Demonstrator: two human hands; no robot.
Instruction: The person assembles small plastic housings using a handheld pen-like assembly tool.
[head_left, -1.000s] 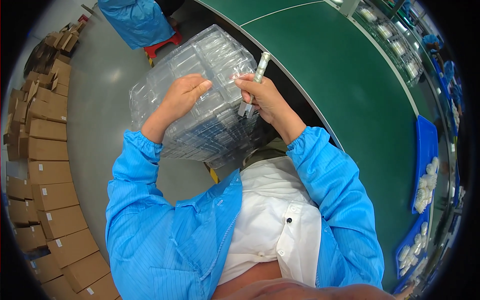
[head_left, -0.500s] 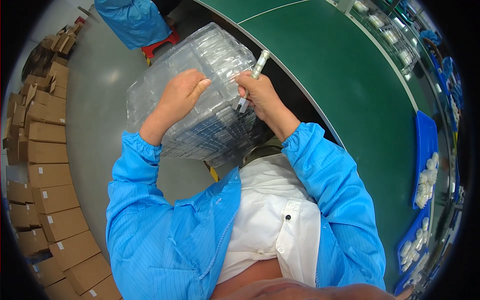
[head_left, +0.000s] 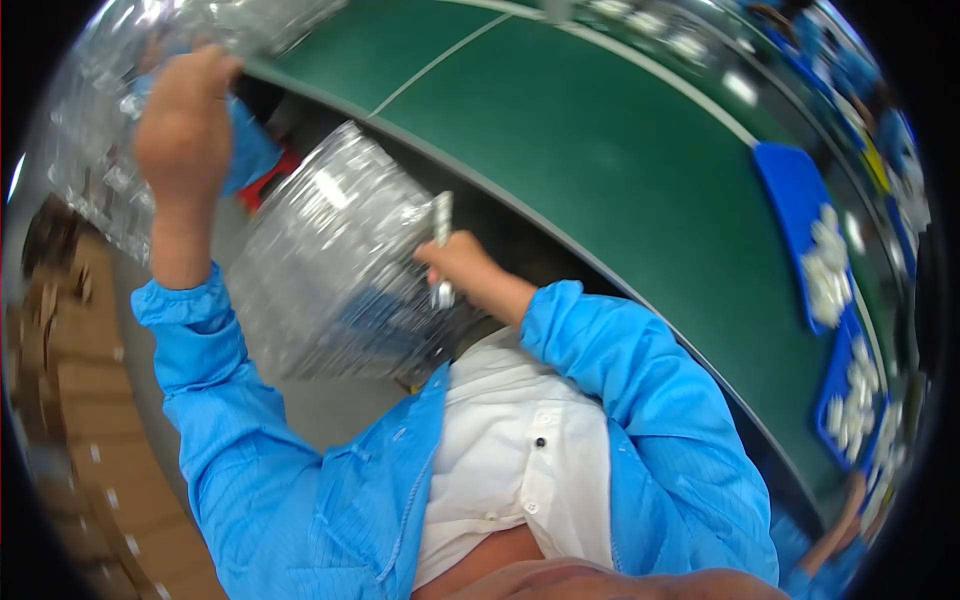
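My left hand (head_left: 188, 125) is raised at the upper left, closed and blurred. It appears to grip a large clear plastic tray (head_left: 90, 170), whose sheet spreads around and beyond the hand; the exact grip is hidden. Wrapped in my right hand (head_left: 465, 265) is a pale, stick-shaped tool (head_left: 443, 215) with a grey metal lower end. That hand is beside the right side of a tall stack of clear plastic trays (head_left: 320, 240), which stands in front of me, left of the green table.
The green table (head_left: 600, 170) curves along the right. Blue bins (head_left: 790, 185) of white parts line its far right side. Brown cartons (head_left: 100, 420) stand along the left. Behind the stack are a red stool (head_left: 268, 182) and a blue-clothed person. Another person's hand (head_left: 850, 505) shows lower right.
My left hand has risen from the stack toward the upper left, with a clear tray lifted up. My right hand keeps the tool beside the stack. The whole view has turned.
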